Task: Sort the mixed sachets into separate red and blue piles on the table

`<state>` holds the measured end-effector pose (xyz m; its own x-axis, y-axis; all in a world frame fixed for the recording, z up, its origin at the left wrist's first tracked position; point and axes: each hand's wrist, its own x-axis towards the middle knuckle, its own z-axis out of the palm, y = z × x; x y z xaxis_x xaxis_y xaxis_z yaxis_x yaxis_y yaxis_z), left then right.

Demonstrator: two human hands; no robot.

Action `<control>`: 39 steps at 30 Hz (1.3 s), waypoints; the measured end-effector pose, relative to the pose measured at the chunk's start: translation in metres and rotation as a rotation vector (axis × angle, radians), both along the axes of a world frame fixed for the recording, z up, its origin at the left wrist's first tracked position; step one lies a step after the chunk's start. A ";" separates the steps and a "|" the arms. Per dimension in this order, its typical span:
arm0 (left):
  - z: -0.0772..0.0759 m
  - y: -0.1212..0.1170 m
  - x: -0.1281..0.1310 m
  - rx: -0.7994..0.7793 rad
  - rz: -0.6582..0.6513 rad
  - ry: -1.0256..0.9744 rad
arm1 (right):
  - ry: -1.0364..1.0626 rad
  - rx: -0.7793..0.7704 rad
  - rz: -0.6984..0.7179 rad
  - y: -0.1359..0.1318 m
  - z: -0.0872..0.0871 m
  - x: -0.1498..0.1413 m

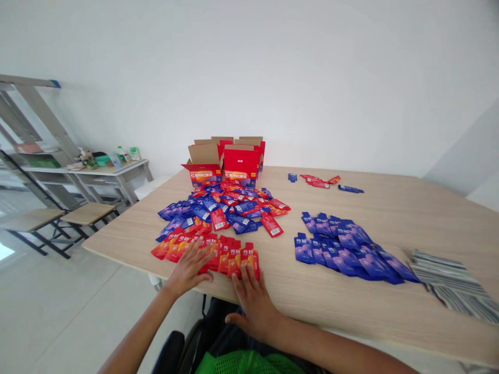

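Note:
A row of overlapping red pouches [224, 255] lies along the near edge of the table. My left hand [191, 266] rests on the row's middle with its fingers spread. At the right end, my right hand [254, 304] touches the lower part of the last pouches, its fingers extended and thumb apart. Neither hand grips anything. Just behind the row is a loose heap of mixed red and blue pouches [241, 208]. To the right, blue pouches [339, 249] are laid out in overlapping rows.
Several opened red cartons [240, 161] stand behind the heap. Stray red pouches [319, 182] and a blue pouch [351, 189] lie toward the back. Grey striped material [452, 283] sits at the right. Stools [88, 213] and a side desk [125, 169] are at left.

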<state>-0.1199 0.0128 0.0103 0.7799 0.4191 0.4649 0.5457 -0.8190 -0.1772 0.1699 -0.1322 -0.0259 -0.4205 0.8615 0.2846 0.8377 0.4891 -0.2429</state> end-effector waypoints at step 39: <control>-0.004 -0.081 0.171 -0.219 0.048 -0.042 | 0.221 -0.246 -0.598 0.194 0.103 0.142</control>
